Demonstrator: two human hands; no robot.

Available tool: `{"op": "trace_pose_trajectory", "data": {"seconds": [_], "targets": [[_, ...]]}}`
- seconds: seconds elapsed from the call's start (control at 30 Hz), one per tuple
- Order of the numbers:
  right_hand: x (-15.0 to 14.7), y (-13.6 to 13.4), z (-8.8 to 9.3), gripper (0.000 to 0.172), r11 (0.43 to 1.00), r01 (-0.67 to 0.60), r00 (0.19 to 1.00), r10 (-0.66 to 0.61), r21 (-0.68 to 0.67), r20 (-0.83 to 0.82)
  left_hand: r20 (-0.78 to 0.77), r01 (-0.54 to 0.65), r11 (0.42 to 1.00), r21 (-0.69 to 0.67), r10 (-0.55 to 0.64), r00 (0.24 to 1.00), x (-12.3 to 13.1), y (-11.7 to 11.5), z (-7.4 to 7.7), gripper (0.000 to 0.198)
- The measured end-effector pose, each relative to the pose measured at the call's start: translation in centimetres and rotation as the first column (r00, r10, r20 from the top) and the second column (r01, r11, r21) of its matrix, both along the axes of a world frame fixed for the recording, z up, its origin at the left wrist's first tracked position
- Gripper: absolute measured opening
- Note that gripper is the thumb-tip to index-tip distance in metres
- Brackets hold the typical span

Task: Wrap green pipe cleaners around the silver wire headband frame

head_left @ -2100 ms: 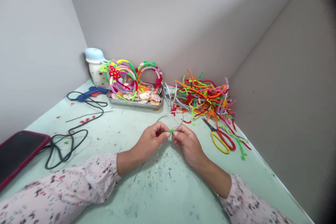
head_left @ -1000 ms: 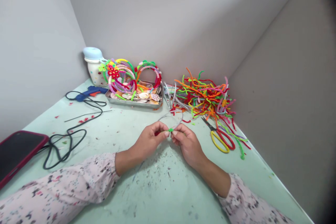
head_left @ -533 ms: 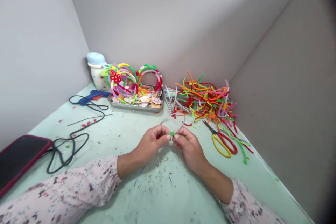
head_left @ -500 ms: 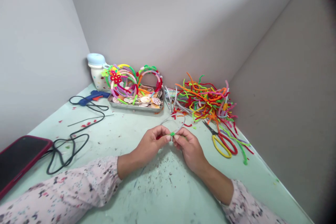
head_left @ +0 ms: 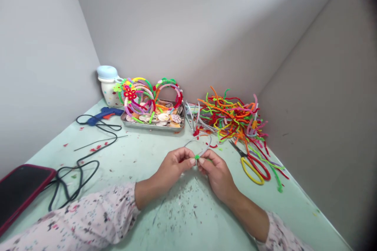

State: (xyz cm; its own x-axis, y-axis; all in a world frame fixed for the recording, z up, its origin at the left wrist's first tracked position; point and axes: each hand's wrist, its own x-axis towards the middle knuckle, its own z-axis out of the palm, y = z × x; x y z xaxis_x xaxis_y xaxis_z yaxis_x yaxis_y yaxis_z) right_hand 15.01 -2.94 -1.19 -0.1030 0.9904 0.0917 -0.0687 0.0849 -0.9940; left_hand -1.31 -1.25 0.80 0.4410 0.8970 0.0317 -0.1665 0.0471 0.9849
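Observation:
Between my hands is a thin grey hoop (head_left: pixel 210 141), its loop pointing away from me. A small tuft of green pipe cleaner (head_left: pixel 197 157) is wrapped round it where my fingertips meet. My left hand (head_left: pixel 172 168) pinches at the left of the green tuft with thumb and forefinger. From the other side my right hand (head_left: pixel 219 174) pinches close against the tuft, its lower fingers curled and partly hidden. To the right lie scissors (head_left: pixel 250 163) with one red and one yellow handle.
A metal tray (head_left: pixel 153 126) of shells carries several colourful pipe-cleaner hoops (head_left: pixel 138 106). Behind it stands a white jar (head_left: pixel 108 88) with a blue lid. A tangled pile of pipe cleaners (head_left: pixel 232 113) lies right. Leftward are a blue glue gun (head_left: pixel 100 115), black cord (head_left: pixel 79 159) and phone (head_left: pixel 26 188).
The view has tilted up slightly, so everything sits lower in the picture. Both hands keep their pinch by the green tuft, with only small finger movement.

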Motion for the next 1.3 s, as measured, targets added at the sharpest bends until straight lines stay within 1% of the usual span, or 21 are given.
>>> {"op": "trace_pose_trajectory", "data": {"seconds": [0.17, 0.37, 0.43, 0.53, 0.6, 0.63, 0.7, 0.77, 0.8, 0.87, 0.97, 1.17, 1.3], "targets": [[0.2, 0.0, 0.2, 0.012, 1.000, -0.026, 0.999, 0.026, -0.008, 0.043, 0.002, 0.009, 1.000, -0.029, -0.009, 1.000, -0.3, 0.1, -0.3, 0.019], [0.2, 0.0, 0.2, 0.014, 0.999, -0.042, 0.998, 0.042, -0.002, 0.052, 0.000, 0.046, 0.999, -0.001, -0.046, 0.999, -0.7, 0.3, -0.7, 0.017], [0.1, -0.1, 0.3, 0.015, 0.999, -0.038, 0.998, 0.038, -0.001, 0.047, -0.015, 0.027, 0.999, 0.031, -0.027, 1.000, -0.7, 0.1, -0.7, 0.017], [-0.2, -0.2, 0.6, 0.014, 1.000, -0.031, 0.999, 0.031, -0.001, 0.041, -0.039, -0.043, 0.996, 0.082, 0.047, 0.998, -0.5, -0.2, -0.5, 0.018], [-0.3, -0.3, 0.9, 0.015, 0.999, 0.018, 0.999, -0.020, 0.044, 0.039, -0.055, -0.101, 0.990, 0.103, 0.108, 0.993, -0.4, -0.5, -0.4, 0.017], [-0.3, -0.4, 1.0, 0.018, 0.995, 0.067, 0.997, -0.070, 0.079, 0.037, -0.067, -0.130, 0.985, 0.111, 0.138, 0.988, -0.4, -0.5, -0.4, 0.017], [-0.3, -0.6, 1.3, 0.018, 0.968, 0.196, 0.979, -0.203, 0.157, 0.034, -0.103, -0.190, 0.972, 0.140, 0.205, 0.973, -0.5, -0.6, -0.3, 0.016], [-0.4, -0.8, 1.5, 0.012, 0.929, 0.289, 0.948, -0.311, 0.230, 0.064, -0.153, -0.242, 0.948, 0.206, 0.276, 0.949, -0.5, -0.6, -0.2, 0.015], [-0.4, -0.9, 1.5, 0.013, 0.919, 0.295, 0.939, -0.329, 0.261, 0.098, -0.179, -0.260, 0.933, 0.248, 0.308, 0.934, -0.6, -0.6, -0.2, 0.014], [-0.6, -1.0, 1.6, 0.017, 0.927, 0.245, 0.937, -0.302, 0.284, 0.176, -0.223, -0.272, 0.908, 0.320, 0.351, 0.909, -0.6, -0.6, -0.1, 0.013], [-0.9, -1.0, 1.5, 0.017, 0.959, 0.179, 0.944, -0.230, 0.221, 0.235, -0.269, -0.257, 0.893, 0.369, 0.367, 0.890, -0.5, -0.8, 0.0, 0.011], [-0.7, -0.5, 1.1, 0.023, 0.986, 0.164, 0.957, -0.167, 0.033, 0.235, -0.329, -0.213, 0.893, 0.397, 0.356, 0.875, -0.2, -1.1, 0.0, 0.009], [-0.5, -0.4, 0.8, 0.025, 0.988, 0.152, 0.963, -0.149, 0.007, 0.224, -0.351, -0.208, 0.885, 0.417, 0.368, 0.861, -0.1, -1.1, -0.1, 0.009]]}}
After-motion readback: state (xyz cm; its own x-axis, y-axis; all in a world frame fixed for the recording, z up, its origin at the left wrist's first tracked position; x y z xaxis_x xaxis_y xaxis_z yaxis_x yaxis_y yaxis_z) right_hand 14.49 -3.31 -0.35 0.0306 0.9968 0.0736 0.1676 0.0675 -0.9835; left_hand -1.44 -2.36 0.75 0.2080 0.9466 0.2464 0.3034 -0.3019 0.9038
